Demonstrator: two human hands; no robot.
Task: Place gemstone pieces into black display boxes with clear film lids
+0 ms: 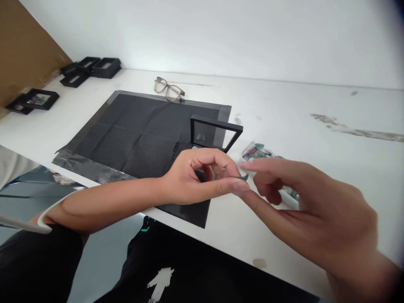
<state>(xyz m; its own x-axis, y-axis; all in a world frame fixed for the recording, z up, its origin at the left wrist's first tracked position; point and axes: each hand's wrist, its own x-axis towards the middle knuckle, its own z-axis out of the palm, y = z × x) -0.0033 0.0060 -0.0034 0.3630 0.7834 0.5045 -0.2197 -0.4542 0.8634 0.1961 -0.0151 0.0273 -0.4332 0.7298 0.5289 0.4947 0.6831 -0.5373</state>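
Above the white table, our L hand pinches a small, thin, curved dark-green piece btwn thumb & fingertip. Our R hand is part-open, index clear of thumb; R thumb tip meets L thumb tip, just beside the piece. Can't tell if R touches it.

Two hands, the left grip and right grip; one green piece in the left grip; one black frame, one dark mat and one pair of glasses beyond it. At least six black boxes farther left; coloured pieces beside the right grip, too hidden to count.
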